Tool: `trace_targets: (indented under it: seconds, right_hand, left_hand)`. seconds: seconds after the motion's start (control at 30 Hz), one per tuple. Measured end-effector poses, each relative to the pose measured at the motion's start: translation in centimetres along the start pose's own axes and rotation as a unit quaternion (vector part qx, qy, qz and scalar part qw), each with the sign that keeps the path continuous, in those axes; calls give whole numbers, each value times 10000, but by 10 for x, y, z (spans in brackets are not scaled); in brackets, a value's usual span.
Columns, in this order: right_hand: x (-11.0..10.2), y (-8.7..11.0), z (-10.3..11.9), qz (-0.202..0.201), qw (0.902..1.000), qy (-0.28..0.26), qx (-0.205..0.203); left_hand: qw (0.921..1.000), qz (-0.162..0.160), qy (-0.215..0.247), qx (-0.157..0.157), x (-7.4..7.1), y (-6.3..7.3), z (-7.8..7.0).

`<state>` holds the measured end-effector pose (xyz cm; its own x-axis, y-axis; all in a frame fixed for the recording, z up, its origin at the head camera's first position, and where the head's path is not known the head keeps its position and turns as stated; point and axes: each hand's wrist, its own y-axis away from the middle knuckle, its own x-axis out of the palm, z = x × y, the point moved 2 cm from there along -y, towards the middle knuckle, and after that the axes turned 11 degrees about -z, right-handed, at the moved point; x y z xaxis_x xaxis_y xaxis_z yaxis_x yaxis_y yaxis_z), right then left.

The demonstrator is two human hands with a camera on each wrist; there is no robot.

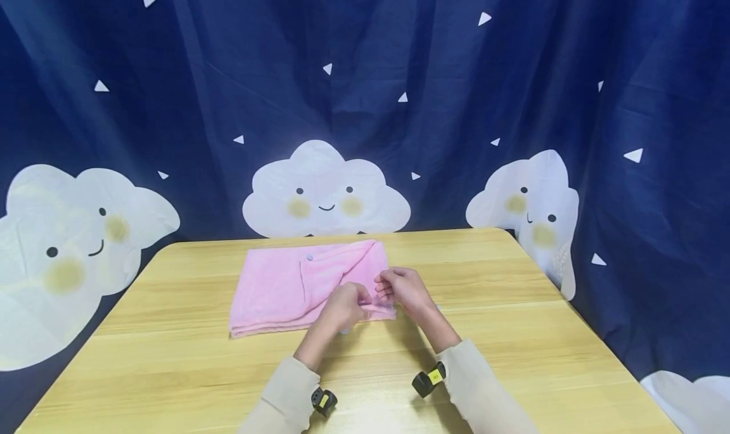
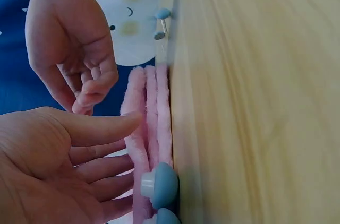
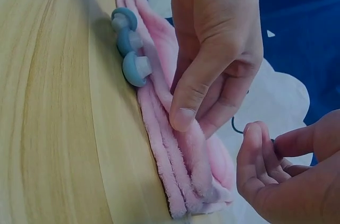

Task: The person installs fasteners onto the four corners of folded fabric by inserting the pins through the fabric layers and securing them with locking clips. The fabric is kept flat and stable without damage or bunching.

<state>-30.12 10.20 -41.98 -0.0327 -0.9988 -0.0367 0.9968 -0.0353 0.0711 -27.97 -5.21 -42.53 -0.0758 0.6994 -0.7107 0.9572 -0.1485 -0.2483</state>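
A folded pink plush cloth (image 1: 274, 288) lies on the table, its stacked layers showing along the near edge. My left hand (image 1: 344, 306) pinches the top fold near the right end, thumb in front and fingers behind, as the right wrist view shows. Beside that end hangs my right hand (image 1: 403, 288), fingers loosely curled and apart from the left hand; I see nothing held in it. Blue mushroom-shaped fasteners (image 3: 136, 69) with pale stems lie along the cloth's near edge. Another blue fastener (image 2: 163, 14) lies on the table past the cloth's right end.
The pale wooden table (image 1: 171, 383) has rounded far corners. Behind it hangs a dark blue curtain (image 1: 365, 54) with white clouds and triangles. A small blue round head (image 1: 310, 257) shows on top of the cloth towards the back.
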Motion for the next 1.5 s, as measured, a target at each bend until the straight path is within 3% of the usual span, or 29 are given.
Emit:
trace_targets:
  seconds: [0.23,0.4,0.53,0.67,0.9,1.1,1.5]
  right_hand:
    - [-1,2,2,-95,9999,118,-36]
    - [-3,2,1,-143,9986,488,-170]
    - [-5,2,-1,-42,9968,767,-228]
    - [-6,2,-3,31,9940,1038,-333]
    - [-5,0,-4,-222,9934,991,-543]
    - [-4,0,-3,-303,9934,960,-551]
    - [-3,1,-3,-232,9938,982,-472]
  left_hand:
    - [9988,-486,-43,58,-4,-4,5]
    - [9940,-1061,40,-254,-11,-7,7]
    - [9904,-1268,210,-513,-15,-9,9]
    - [9902,-1230,286,-602,-16,-8,9]
    - [9943,-964,286,-344,-17,-6,4]
    - [9915,-1134,588,-231,-14,-7,1]
    - [9897,-1279,609,-181,-10,-8,4]
